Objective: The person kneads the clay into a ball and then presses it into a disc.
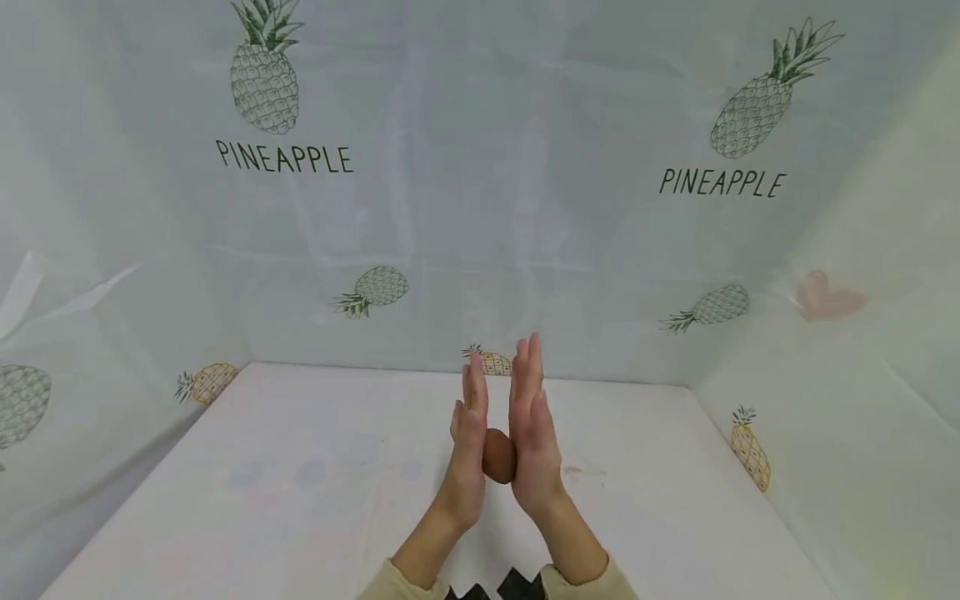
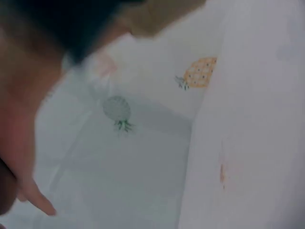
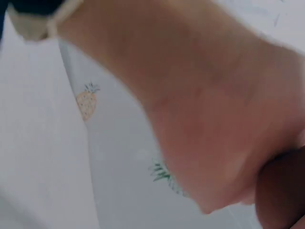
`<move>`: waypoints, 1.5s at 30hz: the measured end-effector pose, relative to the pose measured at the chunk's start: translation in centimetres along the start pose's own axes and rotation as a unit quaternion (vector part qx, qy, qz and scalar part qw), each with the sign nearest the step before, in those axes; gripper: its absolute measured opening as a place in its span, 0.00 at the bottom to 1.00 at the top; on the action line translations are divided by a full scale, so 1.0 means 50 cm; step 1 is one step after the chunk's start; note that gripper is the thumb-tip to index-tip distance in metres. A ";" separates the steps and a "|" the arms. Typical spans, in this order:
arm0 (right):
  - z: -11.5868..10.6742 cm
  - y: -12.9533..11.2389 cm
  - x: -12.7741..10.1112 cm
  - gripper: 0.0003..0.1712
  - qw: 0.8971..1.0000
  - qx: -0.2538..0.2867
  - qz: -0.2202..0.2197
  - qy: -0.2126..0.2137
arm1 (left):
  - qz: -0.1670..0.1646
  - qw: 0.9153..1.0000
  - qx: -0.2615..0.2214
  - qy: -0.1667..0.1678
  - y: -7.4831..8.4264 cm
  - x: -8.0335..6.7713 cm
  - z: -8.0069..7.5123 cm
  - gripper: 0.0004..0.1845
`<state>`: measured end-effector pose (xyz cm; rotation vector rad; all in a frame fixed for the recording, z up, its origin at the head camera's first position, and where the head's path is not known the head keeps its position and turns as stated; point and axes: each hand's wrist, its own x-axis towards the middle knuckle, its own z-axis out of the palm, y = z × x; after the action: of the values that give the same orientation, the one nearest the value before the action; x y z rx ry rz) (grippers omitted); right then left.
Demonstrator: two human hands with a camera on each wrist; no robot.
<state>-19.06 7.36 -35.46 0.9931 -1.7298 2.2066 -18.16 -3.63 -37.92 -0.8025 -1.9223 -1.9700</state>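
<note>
A brown, rounded lump (image 1: 499,457), smooth like clay, sits between the two palms above the white table in the head view. My left hand (image 1: 468,458) presses its left side with fingers straight and pointing up and away. From the other side my right hand (image 1: 534,446) presses it, its fingers straight too. Part of the brown lump (image 2: 6,191) shows at the lower left edge of the left wrist view. In the right wrist view the lump (image 3: 281,191) shows dark against a palm at the lower right.
Below the hands spreads a white table (image 1: 315,517) with faint stains. A pale curtain (image 1: 480,208) printed with pineapples hangs behind it and along both sides. A reddish-brown smear (image 1: 577,471) marks the table right of the hands.
</note>
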 end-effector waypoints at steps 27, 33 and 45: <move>0.038 0.018 -0.011 0.35 0.988 0.020 0.114 -0.100 | -0.049 0.994 0.035 0.087 -0.011 0.025 -0.072 0.34; 0.015 -0.006 -0.005 0.35 0.995 0.027 0.058 -0.078 | -0.029 0.997 0.047 0.045 -0.022 0.018 -0.034 0.33; -0.029 0.015 0.010 0.34 0.998 0.033 0.057 -0.003 | -0.014 1.000 -0.004 -0.009 0.013 -0.008 0.022 0.31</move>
<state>-20.39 8.32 -35.94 0.9368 -1.7698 2.3465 -17.24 -2.70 -37.65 -0.8029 -1.9461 -1.9947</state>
